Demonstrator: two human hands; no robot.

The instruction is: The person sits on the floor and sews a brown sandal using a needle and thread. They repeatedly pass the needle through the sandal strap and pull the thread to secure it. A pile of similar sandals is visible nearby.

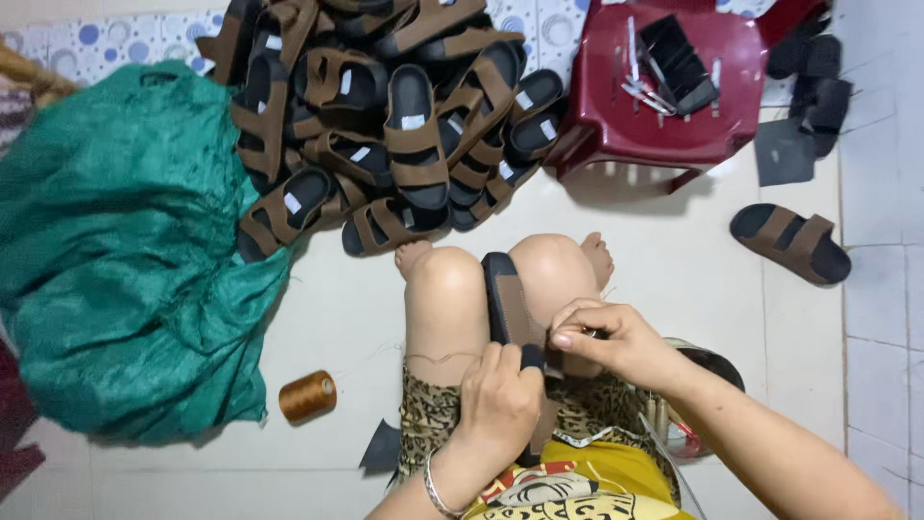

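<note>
I judged many done: a far heap of brown-strapped black sandals [385, 125] lay finished, while my left hand [500, 400] clamped the black-soled brown sandal [507, 308] between my knees and my right hand [616, 342] pinched together at its strap.

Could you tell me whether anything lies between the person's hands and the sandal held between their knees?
Nothing visible does. The left hand already grips the sandal at its near end, and the right hand pinches at its strap edge with the fingers. Both hands touch it directly.
</note>
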